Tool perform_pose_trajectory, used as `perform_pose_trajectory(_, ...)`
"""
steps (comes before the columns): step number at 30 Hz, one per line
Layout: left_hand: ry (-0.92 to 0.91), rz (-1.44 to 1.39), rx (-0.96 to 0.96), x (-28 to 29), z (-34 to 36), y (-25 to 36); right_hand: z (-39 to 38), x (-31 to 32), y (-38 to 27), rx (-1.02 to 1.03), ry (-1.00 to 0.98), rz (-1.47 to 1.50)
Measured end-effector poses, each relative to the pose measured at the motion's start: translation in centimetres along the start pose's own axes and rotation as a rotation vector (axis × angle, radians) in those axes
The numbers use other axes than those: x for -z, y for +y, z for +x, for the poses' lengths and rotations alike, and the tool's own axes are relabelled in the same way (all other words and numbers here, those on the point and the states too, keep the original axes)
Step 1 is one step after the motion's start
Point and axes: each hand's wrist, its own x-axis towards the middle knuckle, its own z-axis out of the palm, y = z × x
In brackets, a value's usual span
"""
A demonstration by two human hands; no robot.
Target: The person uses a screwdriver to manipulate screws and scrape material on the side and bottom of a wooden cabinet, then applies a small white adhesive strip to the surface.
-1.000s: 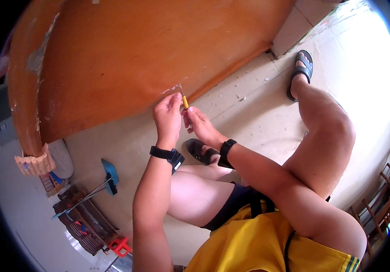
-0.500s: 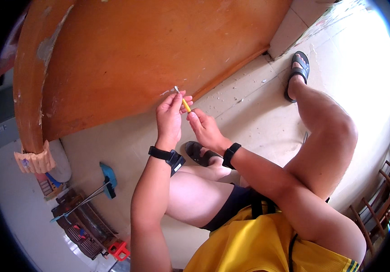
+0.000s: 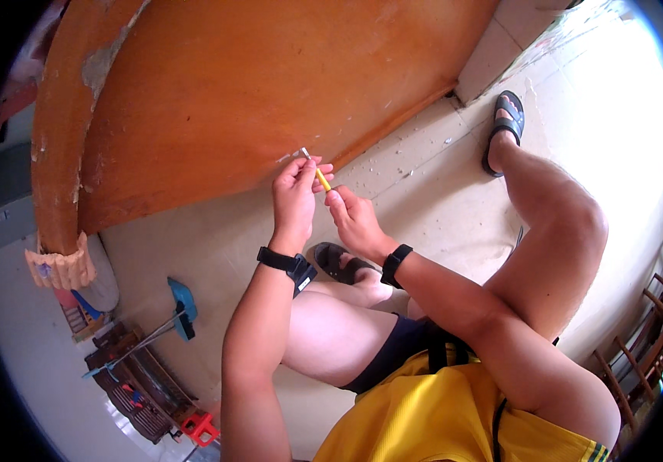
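Both my hands are on a slim tool with a yellow handle (image 3: 323,180), a thin metal shaft and a whitish tip; its exact kind is too small to make out. My left hand (image 3: 293,199) pinches it near the shaft, thumb against fingers. Around the handle's rear end, the fingers of my right hand (image 3: 357,221) are closed. The tip points up and left at a large orange-brown wooden panel (image 3: 270,77), by a pale scuffed patch (image 3: 288,157). Whether the tip touches the wood I cannot tell.
Pale crumbs (image 3: 377,168) lie on the tiled floor along the panel's lower edge. A worn wooden post (image 3: 58,177) with a frilled cover (image 3: 60,266) stands left. Further down are a blue dustpan (image 3: 183,304) and a red plastic stool (image 3: 199,428). Wooden furniture (image 3: 659,319) is at right.
My hands and the tool have shifted slightly to the right. The wooden panel's left post also appears a little further right. Both hands keep their hold.
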Motion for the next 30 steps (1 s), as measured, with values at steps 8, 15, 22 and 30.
perform_pose_trajectory(8,0.029,0.014,-0.005,-0.4,-0.2,0.5,0.1,0.2,-0.6,0.088,0.041,-0.127)
perform_pose_trajectory(15,0.073,-0.015,0.009,-0.9,-0.5,0.2,0.1,0.8,-0.9,0.118,0.055,-0.179)
perform_pose_trajectory(22,0.079,0.012,-0.015,-0.7,-0.5,0.3,0.2,0.7,-1.1,0.122,0.05,-0.126)
perform_pose_trajectory(30,0.083,0.015,0.027,-0.8,-0.3,-0.1,0.1,0.9,-0.8,0.132,0.069,-0.153)
